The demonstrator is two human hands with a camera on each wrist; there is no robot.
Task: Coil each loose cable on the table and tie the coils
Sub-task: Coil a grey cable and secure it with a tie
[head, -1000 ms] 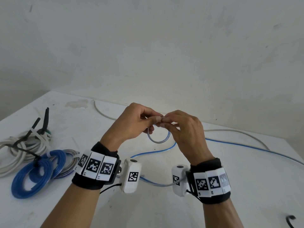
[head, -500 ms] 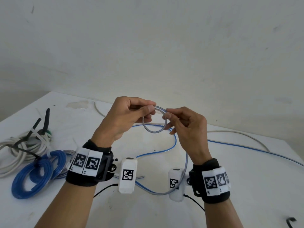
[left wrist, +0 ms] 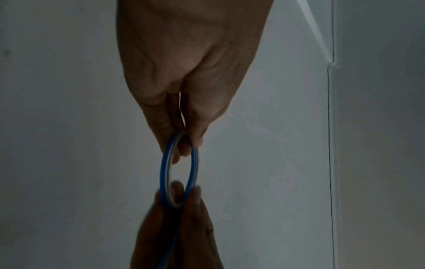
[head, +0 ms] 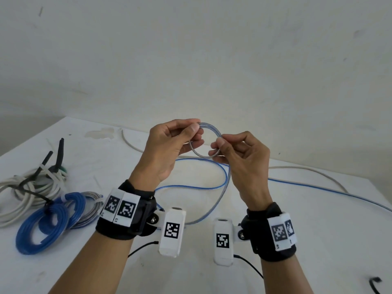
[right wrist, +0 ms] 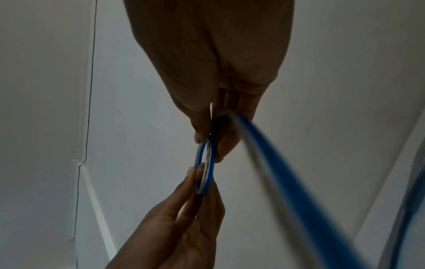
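A: Head view: we look forward and down over the bench (head: 318,240), both hands (head: 169,149) mid-frame, wall behind.

B: Wrist views: we sit very close, looking along each palm to the fingertips (left wrist: 181,151), facing the wall. All three share the small cable loop (right wrist: 205,163).

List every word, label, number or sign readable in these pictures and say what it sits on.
No readable words or numbers anywhere.
Left wristband: black-and-white square code patterns only; tiny marks at the tag corners, too small to read.
Right wristband: the same, patterns only.
Two white wrist cameras: one square code pattern each, no letters.
Blue cable, wall and table: no print visible.
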